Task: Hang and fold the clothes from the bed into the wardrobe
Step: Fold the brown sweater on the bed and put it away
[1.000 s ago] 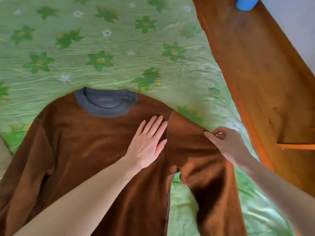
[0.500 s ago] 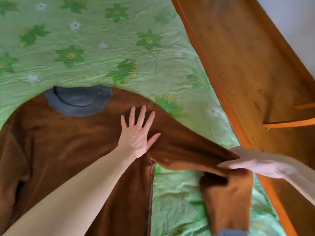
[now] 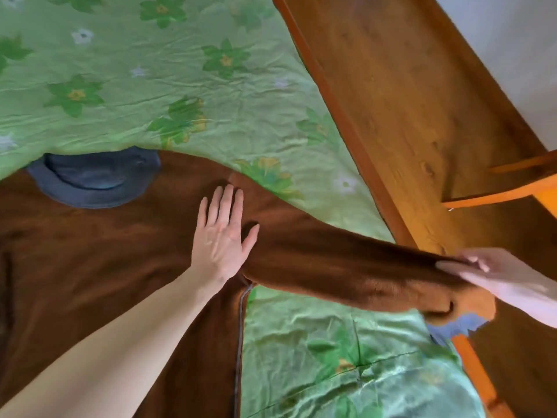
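Head view, largest first: one bed [image 3: 187,95] under a green flowered sheet, running to a wooden frame edge [image 3: 340,122] on the right, with bare wooden floor [image 3: 422,95] beyond. One brown sweater [image 3: 90,267] spread flat across the near-left sheet, grey collar [image 3: 93,182] toward the far side, body cut off by the left and bottom borders. One sleeve [image 3: 346,267] stretched rightward, lifted off the sheet, reaching past the frame edge, grey cuff [image 3: 455,325] hanging below. Open sheet beyond the collar and below the sleeve. Left hand [image 3: 221,233] flat, fingers straight and slightly spread, pressing the sweater at the shoulder seam. Right hand [image 3: 494,276], blurred, pinching the sleeve near the cuff, fingers extended on top of the cloth.
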Tool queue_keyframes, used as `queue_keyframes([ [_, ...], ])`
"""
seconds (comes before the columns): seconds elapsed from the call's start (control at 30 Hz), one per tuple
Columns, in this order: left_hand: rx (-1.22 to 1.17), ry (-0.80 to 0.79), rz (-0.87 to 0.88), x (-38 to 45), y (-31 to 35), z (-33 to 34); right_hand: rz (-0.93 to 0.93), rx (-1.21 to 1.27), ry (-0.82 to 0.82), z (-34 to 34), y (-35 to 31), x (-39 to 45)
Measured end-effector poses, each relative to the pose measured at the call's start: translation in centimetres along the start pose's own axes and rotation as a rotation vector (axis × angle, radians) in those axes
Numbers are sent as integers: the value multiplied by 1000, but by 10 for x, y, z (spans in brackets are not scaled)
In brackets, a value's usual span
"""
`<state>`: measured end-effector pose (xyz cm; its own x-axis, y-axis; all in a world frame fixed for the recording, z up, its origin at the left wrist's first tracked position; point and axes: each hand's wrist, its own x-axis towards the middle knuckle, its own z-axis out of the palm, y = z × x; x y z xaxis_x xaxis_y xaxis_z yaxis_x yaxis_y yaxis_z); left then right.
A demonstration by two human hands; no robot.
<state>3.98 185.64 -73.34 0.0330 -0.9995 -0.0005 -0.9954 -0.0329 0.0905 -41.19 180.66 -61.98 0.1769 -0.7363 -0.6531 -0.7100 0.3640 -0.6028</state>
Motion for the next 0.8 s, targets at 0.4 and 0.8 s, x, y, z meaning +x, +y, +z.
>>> queue_keyframes([
  [0.4, -173, -70, 177, -31, 74, 6, 64, -79, -28, 2, 25, -20],
  [0.8, -78, -78, 735, -37, 94, 7, 232, -27, 37, -3, 58, -25],
])
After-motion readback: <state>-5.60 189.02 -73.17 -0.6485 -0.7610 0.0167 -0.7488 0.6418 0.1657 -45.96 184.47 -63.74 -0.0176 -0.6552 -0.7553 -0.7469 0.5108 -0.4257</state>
